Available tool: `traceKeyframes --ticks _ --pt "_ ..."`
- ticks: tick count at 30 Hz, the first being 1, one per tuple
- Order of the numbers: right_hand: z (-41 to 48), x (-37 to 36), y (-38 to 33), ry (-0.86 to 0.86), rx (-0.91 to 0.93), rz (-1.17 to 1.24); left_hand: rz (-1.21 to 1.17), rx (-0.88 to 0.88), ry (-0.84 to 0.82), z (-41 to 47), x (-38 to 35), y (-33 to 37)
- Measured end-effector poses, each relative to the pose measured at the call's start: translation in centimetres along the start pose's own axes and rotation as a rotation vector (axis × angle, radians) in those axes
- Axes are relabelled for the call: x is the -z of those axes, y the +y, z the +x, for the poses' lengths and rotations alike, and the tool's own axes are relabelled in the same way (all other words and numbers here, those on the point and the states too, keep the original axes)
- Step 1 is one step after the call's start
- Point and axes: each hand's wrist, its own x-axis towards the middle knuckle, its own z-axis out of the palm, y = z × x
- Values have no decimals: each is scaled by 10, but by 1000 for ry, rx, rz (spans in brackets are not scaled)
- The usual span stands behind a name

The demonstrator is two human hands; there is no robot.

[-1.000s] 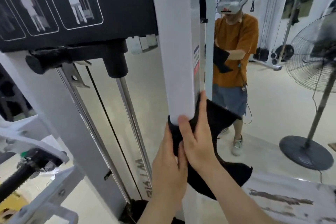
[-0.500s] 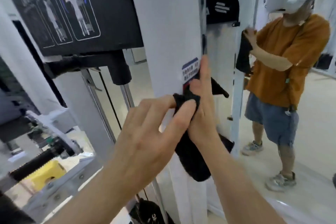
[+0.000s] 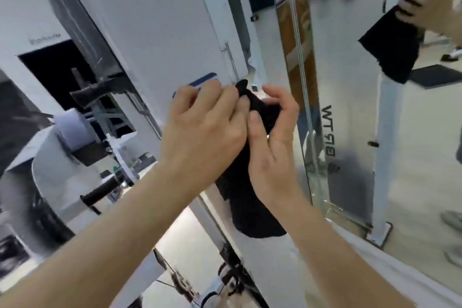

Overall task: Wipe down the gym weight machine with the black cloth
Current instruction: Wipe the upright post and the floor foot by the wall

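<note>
Fingers of left hand and right hand grip the black cloth; panel reads "WT".

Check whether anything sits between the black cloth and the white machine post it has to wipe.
Nothing visible does. The left hand and right hand both grip the black fabric cloth, which appears to lie directly against the white painted metal post, beside the blue-edged sticker.
</note>
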Motion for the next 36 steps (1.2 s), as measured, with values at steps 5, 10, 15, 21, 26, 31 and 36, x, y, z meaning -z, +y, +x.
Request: traceKeyframes --ticks 5,10,15,21,26,31,36 --pt "-52 -3 31 -175 -19 -186 -48 -48 -132 -1 -3 5" --pt "-35 4 42 -282 -216 75 -65 -113 -400 9 -1 16" --pt "48 -13 31 -396 -248 406 6 -51 -428 45 7 -13" --pt "113 -37 42 -452 -81 396 180 -9 -760 121 -5 -21" --pt "148 -69 33 -423 -77 735 443 -8 -931 141 7 -41" --pt "160 -76 33 -467 -136 866 583 41 -1148 184 3 -61" --pt "158 -81 44 -492 -361 999 648 30 -1303 211 -16 -65"
